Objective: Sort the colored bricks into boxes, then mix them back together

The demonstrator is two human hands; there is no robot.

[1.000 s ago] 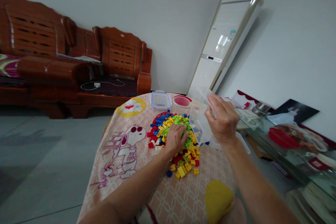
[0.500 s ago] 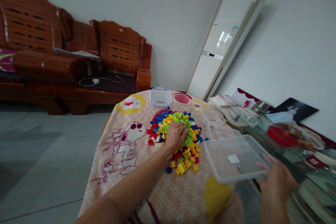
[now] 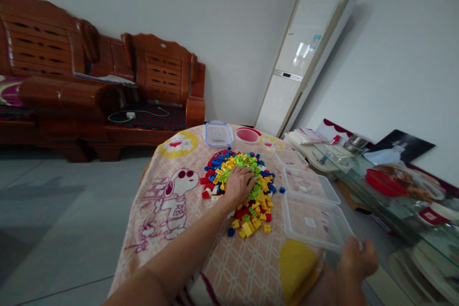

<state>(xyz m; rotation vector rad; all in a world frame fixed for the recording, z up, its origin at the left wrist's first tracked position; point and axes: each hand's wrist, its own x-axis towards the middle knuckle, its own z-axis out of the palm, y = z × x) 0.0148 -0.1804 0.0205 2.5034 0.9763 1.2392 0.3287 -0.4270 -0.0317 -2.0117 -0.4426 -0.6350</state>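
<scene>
My left hand (image 3: 239, 185) rests on a heap of small plastic building bricks (image 3: 263, 201). Its fingers lie spread over the light green ones, and the fingertips are partly hidden among them. On the right, my right hand (image 3: 357, 259) grips the near right corner of a clear plastic box (image 3: 310, 222), somewhat blurred. That box sits low at the table's right edge, just in front of a second clear box (image 3: 311, 184). The heap mixes yellow, green, blue, red and a few white bricks.
A patterned cloth (image 3: 215, 258) covers the table. Behind the heap stand a blue-rimmed lidded box (image 3: 218, 135) and a pink-lined round tub (image 3: 247, 135). A glass shelf (image 3: 380, 210) with a red bowl (image 3: 385, 182) runs close along the right. A wooden sofa (image 3: 161, 76) stands beyond.
My right hand has brought the clear box down and slightly left, and it now sits lower at the table's edge. My left hand stays on the bricks.
</scene>
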